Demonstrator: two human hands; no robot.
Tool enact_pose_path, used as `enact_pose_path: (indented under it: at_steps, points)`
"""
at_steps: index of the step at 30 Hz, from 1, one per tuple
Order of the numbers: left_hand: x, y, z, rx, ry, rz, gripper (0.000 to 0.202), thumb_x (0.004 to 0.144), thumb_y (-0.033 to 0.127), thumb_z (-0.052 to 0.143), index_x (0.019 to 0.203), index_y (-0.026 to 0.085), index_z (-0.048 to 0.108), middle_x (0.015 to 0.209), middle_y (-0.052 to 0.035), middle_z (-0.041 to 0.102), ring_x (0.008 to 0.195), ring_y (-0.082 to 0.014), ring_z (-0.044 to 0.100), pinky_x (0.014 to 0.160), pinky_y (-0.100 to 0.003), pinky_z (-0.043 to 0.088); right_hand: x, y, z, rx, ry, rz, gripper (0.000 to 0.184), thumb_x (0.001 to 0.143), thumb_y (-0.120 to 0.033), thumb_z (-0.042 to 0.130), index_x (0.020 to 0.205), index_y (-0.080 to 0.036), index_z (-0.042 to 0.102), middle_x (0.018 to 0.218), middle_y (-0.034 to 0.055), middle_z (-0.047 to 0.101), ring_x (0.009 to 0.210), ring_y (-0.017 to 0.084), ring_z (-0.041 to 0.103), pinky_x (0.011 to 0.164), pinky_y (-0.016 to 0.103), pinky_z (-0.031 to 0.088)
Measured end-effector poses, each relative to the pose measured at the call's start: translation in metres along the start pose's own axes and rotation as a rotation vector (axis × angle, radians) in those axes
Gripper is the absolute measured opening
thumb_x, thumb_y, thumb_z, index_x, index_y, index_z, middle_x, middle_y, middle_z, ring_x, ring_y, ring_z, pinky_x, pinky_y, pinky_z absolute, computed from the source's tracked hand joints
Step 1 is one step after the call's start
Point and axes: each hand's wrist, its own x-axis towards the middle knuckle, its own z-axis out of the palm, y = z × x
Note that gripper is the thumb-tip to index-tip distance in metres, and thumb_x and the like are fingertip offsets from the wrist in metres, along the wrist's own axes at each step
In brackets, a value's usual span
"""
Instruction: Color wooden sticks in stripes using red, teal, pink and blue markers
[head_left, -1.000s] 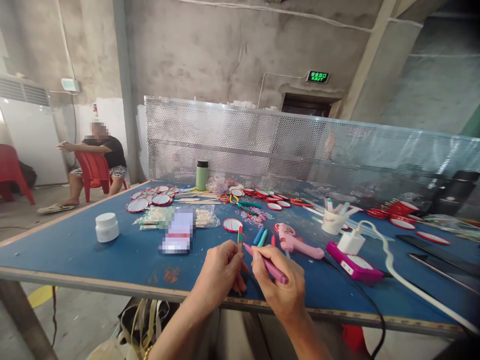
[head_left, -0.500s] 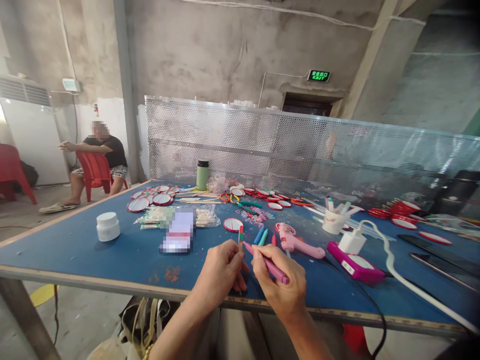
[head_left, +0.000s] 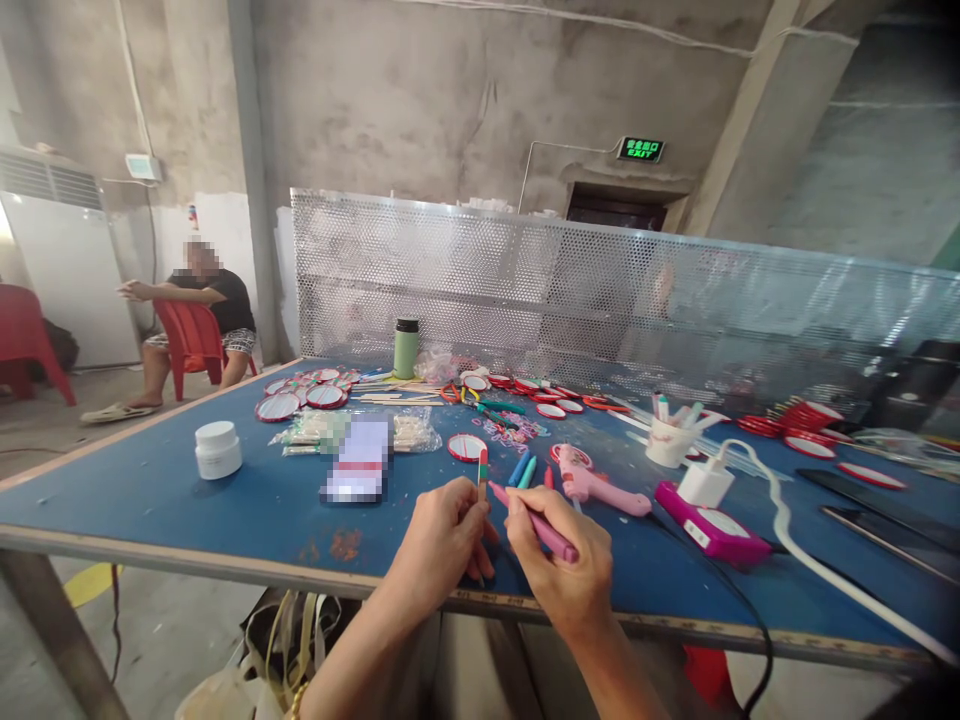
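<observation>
Upright between the fingers of my left hand [head_left: 446, 535] is a thin wooden stick [head_left: 483, 470], its upper part coloured red and green. My right hand [head_left: 564, 555] is closed around a pink marker pen [head_left: 551, 535], whose tip points at the stick, touching it or nearly so. Just beyond my hands lie a blue marker [head_left: 518, 467], a teal marker [head_left: 528, 472] and a red marker [head_left: 549, 479]. A round red-rimmed mirror [head_left: 466, 447] lies behind the stick. Right of the markers rests a pink glue gun [head_left: 604, 487].
A phone [head_left: 357, 458] lies against bagged sticks [head_left: 416, 432], with a white jar [head_left: 218, 450] further left. To the right are a cup of pens [head_left: 667, 442] and a magenta power strip [head_left: 712, 525] with cables. Perforated metal panels [head_left: 465, 280] edge the table's back. A person [head_left: 217, 300] sits far left.
Both hands keep their grips on the stick and the pink marker pen, almost unmoved. The whole view has shifted very slightly.
</observation>
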Motion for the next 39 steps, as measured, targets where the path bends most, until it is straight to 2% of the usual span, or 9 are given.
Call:
enact_pose_path:
  at_steps: [39]
  points:
    - [0.0003,-0.0019,-0.0003,-0.013,0.005,0.005,0.021,0.09,0.028,0.047,0.07,0.019,0.049,0.045,0.004,0.058,0.036,-0.0106,0.056,0.037,-0.017,0.042,-0.0009,0.0007,0.0018,0.037,-0.001,-0.036,0.013,0.09,-0.009,0.057,0.091,-0.018,0.066,0.077,0.0014,0.073,0.063,0.011,0.067,0.063,0.021,0.051]
